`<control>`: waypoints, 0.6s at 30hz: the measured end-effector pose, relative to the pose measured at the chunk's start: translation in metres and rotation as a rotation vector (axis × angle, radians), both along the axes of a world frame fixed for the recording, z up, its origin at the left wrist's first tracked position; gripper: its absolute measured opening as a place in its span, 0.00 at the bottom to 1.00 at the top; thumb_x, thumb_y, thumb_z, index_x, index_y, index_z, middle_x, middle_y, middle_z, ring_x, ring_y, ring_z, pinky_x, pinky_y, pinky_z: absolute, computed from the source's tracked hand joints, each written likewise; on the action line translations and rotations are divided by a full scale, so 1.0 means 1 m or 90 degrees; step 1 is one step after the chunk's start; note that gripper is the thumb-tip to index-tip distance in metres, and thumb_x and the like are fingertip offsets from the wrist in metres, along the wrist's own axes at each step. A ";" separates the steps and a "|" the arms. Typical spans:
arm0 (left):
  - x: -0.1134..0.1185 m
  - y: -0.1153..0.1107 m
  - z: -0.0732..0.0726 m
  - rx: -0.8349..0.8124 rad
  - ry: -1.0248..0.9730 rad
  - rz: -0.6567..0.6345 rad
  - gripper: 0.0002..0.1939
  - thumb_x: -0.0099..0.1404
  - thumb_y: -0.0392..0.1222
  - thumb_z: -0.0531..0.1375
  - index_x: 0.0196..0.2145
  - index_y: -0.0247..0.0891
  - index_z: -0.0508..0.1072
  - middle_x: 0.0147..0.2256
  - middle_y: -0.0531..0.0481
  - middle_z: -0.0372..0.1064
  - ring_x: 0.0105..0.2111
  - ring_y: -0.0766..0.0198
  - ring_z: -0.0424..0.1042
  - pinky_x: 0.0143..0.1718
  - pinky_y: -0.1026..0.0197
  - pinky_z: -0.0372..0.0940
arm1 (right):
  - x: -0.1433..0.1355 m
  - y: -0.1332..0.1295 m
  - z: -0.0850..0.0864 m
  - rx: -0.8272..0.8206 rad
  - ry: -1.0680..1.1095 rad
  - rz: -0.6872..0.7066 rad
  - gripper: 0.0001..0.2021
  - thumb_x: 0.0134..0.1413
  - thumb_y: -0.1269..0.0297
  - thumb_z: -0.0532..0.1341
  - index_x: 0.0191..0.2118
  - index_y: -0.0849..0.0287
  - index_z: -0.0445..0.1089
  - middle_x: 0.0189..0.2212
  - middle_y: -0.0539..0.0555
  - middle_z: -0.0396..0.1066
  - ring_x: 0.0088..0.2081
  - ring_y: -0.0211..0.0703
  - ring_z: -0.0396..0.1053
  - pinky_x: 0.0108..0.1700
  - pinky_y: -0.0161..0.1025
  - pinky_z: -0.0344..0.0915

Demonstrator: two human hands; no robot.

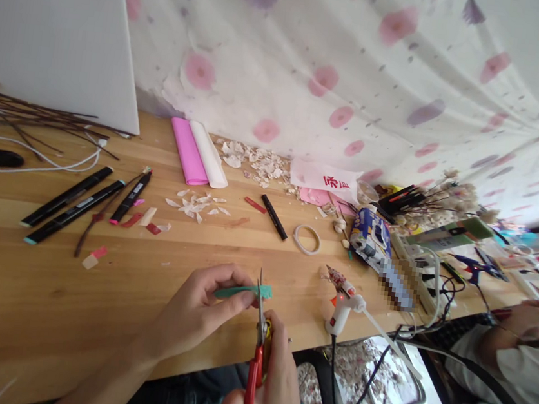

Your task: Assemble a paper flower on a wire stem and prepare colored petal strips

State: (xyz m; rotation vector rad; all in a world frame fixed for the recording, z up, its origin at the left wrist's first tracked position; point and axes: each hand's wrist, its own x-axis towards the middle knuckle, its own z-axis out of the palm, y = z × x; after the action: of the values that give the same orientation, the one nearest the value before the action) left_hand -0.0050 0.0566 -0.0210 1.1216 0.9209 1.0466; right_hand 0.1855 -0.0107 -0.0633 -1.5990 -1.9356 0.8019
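Observation:
Between the thumb and fingers of my left hand [212,302] is a folded strip of green paper [266,290], its end sticking out to the right. My right hand [276,378] is wrapped around the red handles of a pair of scissors [256,356]. The narrow blades point away from me and cross the green strip just beyond my left fingertips; whether they have cut into it I cannot tell. Both hands are above the front edge of the wooden table [139,317].
Markers [78,212], paper scraps [194,206], pink and white paper rolls [197,151] and a tape roll [307,239] lie beyond my hands. A white glue gun [342,307] with a cord stands to the right, near a blue pack [370,233]. Another person's arm [507,333] shows at far right.

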 end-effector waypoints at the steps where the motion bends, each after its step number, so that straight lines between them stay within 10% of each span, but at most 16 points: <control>1: 0.000 0.000 0.000 0.001 -0.002 0.000 0.07 0.67 0.43 0.63 0.37 0.40 0.79 0.35 0.52 0.78 0.39 0.64 0.76 0.41 0.67 0.68 | 0.000 0.000 0.000 -0.007 0.004 0.000 0.49 0.31 0.65 0.76 0.60 0.51 0.51 0.44 0.50 0.71 0.42 0.52 0.75 0.43 0.37 0.71; 18: -0.001 0.000 0.000 0.002 -0.031 -0.006 0.07 0.67 0.43 0.63 0.37 0.40 0.79 0.35 0.52 0.79 0.39 0.64 0.77 0.42 0.66 0.69 | 0.002 0.000 -0.003 -0.005 0.021 -0.045 0.43 0.32 0.59 0.74 0.58 0.54 0.58 0.41 0.53 0.75 0.41 0.56 0.76 0.36 0.38 0.72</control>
State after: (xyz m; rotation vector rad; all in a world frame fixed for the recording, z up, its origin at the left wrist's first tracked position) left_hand -0.0060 0.0564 -0.0213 1.0978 0.8749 1.0636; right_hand 0.1880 -0.0112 -0.0659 -1.6390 -1.8446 0.8023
